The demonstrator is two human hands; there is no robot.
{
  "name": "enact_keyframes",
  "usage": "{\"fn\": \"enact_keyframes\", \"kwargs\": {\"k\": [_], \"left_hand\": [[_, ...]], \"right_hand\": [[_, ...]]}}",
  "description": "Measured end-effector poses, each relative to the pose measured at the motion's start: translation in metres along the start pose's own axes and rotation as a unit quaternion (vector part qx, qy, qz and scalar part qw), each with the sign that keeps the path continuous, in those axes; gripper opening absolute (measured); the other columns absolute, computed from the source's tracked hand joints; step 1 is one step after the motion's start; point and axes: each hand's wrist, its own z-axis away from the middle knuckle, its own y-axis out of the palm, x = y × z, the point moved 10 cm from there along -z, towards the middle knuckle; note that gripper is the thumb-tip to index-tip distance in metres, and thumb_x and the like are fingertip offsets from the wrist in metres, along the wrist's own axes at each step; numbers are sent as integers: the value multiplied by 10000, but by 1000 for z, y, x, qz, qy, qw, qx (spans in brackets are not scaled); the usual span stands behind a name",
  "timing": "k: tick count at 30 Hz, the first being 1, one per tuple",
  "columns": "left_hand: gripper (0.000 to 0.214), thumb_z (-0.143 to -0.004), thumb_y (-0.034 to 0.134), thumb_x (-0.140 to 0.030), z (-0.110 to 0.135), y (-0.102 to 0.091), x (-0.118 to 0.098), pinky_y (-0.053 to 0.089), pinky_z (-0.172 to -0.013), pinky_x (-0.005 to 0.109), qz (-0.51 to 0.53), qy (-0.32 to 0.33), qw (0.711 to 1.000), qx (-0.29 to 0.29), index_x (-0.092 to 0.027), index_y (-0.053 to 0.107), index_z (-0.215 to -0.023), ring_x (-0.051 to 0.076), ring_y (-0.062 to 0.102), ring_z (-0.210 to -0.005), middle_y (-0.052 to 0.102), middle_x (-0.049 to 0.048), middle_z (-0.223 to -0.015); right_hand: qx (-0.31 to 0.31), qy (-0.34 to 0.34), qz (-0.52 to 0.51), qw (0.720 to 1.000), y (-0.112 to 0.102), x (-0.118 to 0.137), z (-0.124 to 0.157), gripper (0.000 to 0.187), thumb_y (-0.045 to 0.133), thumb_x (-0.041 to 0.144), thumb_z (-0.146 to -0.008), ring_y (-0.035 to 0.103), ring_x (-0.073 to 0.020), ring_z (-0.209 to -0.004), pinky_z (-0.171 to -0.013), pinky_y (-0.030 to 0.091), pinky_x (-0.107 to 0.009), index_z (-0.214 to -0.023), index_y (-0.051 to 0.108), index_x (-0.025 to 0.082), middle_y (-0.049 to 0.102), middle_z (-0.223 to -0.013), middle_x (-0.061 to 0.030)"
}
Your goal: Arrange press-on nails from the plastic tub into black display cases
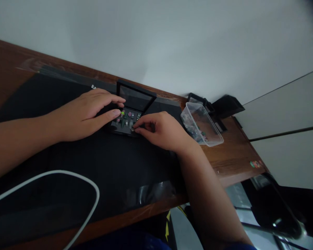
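A small black display case (123,131) lies on the dark mat with its windowed lid (135,98) raised at the back. Inside are several small decorated pieces (126,123), some with crosses, flowers or dots; they resemble press-on nails. My left hand (94,109) rests at the case's left side, thumb and fingers apart, the thumb tip over the pieces. At the front right of the case, my right hand (159,130) has thumb and index finger pinched together. What sits between those fingertips, if anything, is too small to make out.
A clear plastic tub (202,125) with small bagged items stands to the right on the wooden table (232,149). Black frames (228,104) are behind it by the wall. A white cable (59,172) loops across the mat (114,184) at the front left.
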Motion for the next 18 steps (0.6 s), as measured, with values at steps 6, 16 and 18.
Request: {"fn": "enact_keyframes", "kwargs": {"k": [6, 16, 18], "left_hand": [[672, -1054, 370, -709, 1, 2, 1, 498, -1239, 575, 1, -4, 1000, 10, -275, 675, -1465, 351, 621, -1381, 752, 19, -1407], [616, -1102, 352, -631, 1, 2, -4, 489, -1220, 555, -7, 14, 1000, 9, -236, 711, -1409, 334, 637, -1321, 758, 72, -1359], [595, -1105, 349, -612, 1, 2, -4, 486, -1217, 544, -7, 16, 1000, 6, -241, 720, -1386, 324, 642, -1315, 760, 57, -1340]], "right_hand": [[13, -7, -1, 1000, 1, 0, 1, 207, 706, 151, -971, 600, -128, -699, -680, 346, -279, -1062, 874, 233, 751, -790, 18], [-21, -47, -17, 999, -2, 6, 1, 207, 697, 131, -943, 605, -131, -709, -687, 359, -275, -1042, 864, 201, 754, -796, 2], [-10, -37, -12, 999, 0, 6, 1, 142, 753, 184, -939, 573, -123, -684, -668, 334, -278, -1031, 861, 195, 719, -758, 11]]}}
